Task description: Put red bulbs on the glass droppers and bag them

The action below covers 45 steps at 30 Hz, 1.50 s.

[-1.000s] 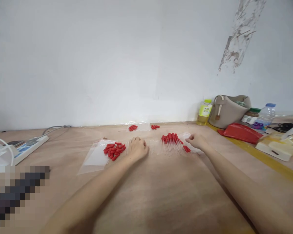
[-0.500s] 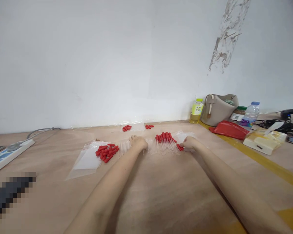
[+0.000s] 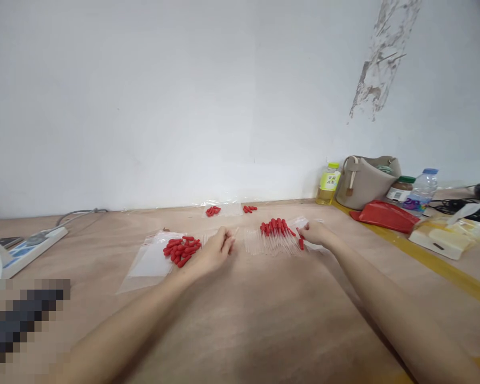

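Note:
My left hand (image 3: 216,249) is closed in a pinch on a thin clear dropper tube (image 3: 236,232), whose tip sticks out past the fingers. Beside it lies a row of clear dropper tubes (image 3: 253,242), partly hidden by the hand. Droppers with red rubber bulbs (image 3: 275,226) lie fanned to the right. My right hand (image 3: 315,233) pinches a red rubber bulb (image 3: 300,232) at its fingertips, and another loose bulb (image 3: 301,244) lies just below. A pile of red bulbs (image 3: 182,249) rests on a clear plastic bag (image 3: 146,264) left of my left hand.
Two small groups of red bulbs (image 3: 213,211) lie on plastic near the wall. At right stand a yellow drink bottle (image 3: 328,184), a grey bag (image 3: 366,184), a red pouch (image 3: 386,216) and a tissue pack (image 3: 444,237). A power strip (image 3: 38,248) sits at left.
My left hand has drawn back from the tube row toward me, turned, and now has a tube in its fingers. My right hand has lifted a red bulb beside the fanned droppers.

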{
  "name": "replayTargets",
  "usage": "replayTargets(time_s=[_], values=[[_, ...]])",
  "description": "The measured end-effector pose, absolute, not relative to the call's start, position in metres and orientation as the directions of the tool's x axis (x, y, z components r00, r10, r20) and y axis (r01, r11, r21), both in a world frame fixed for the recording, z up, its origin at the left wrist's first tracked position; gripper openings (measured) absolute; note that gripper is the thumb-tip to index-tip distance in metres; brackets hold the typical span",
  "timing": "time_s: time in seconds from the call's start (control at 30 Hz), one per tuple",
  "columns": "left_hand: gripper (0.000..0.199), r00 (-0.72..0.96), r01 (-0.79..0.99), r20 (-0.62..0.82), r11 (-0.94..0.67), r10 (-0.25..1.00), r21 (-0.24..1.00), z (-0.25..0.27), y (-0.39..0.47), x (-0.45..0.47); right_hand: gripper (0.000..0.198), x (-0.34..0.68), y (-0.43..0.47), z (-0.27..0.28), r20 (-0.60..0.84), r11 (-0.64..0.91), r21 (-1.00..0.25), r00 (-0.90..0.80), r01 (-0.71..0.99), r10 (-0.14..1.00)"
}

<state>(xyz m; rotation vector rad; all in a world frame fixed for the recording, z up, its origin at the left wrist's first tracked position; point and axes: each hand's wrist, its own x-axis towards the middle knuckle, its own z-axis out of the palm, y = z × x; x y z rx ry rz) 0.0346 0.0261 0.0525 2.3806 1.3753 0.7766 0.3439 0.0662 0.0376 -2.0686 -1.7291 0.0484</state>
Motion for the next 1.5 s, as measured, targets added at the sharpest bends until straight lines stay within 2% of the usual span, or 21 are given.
replayTargets(time_s=[0.07,0.13,0.17,0.27,0.3,0.47,0.67,1.03,1.27,1.5], values=[[0.018,0.445,0.657,0.362,-0.573,0.819,0.489,0.044,0.007,0.019,0.023,0.323,0.059,0.041,0.266,0.014,-0.436,0.114,0.9,0.957],[0.016,0.463,0.626,0.412,-0.619,0.785,0.475,0.034,-0.006,0.009,0.023,0.294,0.047,0.04,0.376,0.282,-0.622,-0.038,0.731,0.926],[0.015,0.463,0.614,0.436,-0.634,0.772,0.471,0.029,-0.01,0.005,0.024,0.279,0.039,0.038,0.436,0.384,-0.654,-0.091,0.652,0.895],[0.016,0.427,0.585,0.483,-0.641,0.764,0.497,0.018,-0.014,0.001,0.019,0.237,0.013,0.027,0.562,0.626,-0.587,-0.298,0.513,0.771],[0.016,0.42,0.578,0.482,-0.636,0.769,0.511,0.015,-0.015,0.001,0.017,0.227,0.005,0.023,0.569,0.658,-0.583,-0.339,0.478,0.75],[0.019,0.448,0.547,0.472,-0.651,0.759,0.527,0.011,-0.018,0.003,0.018,0.207,-0.012,0.005,0.566,0.682,-0.628,-0.381,0.375,0.731],[0.02,0.468,0.525,0.502,-0.686,0.727,0.504,0.009,-0.019,0.003,0.014,0.208,-0.007,-0.005,0.575,0.678,-0.632,-0.358,0.376,0.735],[0.024,0.556,0.499,0.465,-0.724,0.689,0.476,0.009,-0.018,0.002,0.013,0.208,-0.011,-0.003,0.581,0.705,-0.641,-0.408,0.303,0.704],[0.024,0.585,0.507,0.467,-0.748,0.664,0.428,0.006,-0.017,0.0,0.014,0.211,-0.012,-0.006,0.606,0.737,-0.592,-0.424,0.325,0.673],[0.024,0.643,0.507,0.451,-0.785,0.619,0.356,0.005,-0.022,0.001,0.017,0.21,-0.017,-0.004,0.587,0.783,-0.495,-0.52,0.377,0.621]])
